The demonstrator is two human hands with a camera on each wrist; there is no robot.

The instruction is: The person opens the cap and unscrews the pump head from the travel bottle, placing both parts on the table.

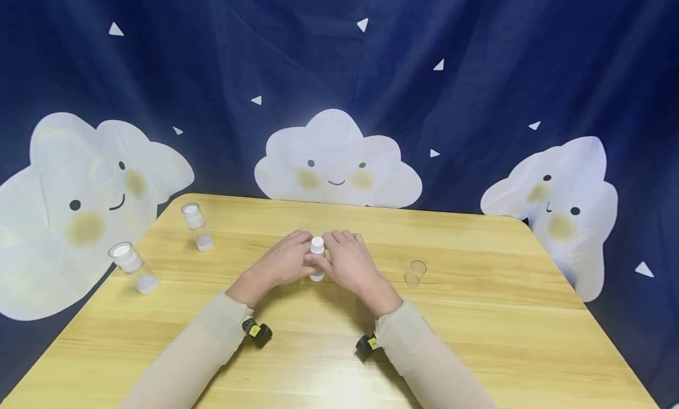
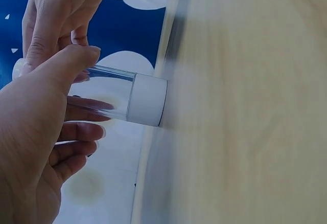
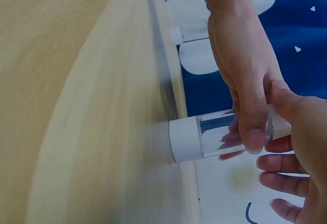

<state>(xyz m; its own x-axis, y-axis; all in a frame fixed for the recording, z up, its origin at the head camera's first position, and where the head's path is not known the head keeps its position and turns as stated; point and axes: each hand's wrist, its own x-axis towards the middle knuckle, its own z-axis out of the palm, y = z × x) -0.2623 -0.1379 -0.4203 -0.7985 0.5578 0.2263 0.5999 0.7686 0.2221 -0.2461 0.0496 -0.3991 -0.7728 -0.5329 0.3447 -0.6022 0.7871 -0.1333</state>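
Fingers of your left hand (image 1: 283,259) grip the bottle (image 2: 145,99) by its clear body; your right hand (image 1: 350,261) pinches its top. It stands at twelve o'clock, long axis vertical, white cap (image 1: 317,243) up, on the wooden table (image 1: 467,326) before a blue curtain (image 1: 318,61).

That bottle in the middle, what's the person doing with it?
A person is holding the clear-and-white bottle upright at the table with both hands. The left hand and right hand are wrapped close around it, and its white top shows between them. A clear, cup-like piece sits on the table to the right. Two similar bottles, one nearer and one farther back, stand on the left.
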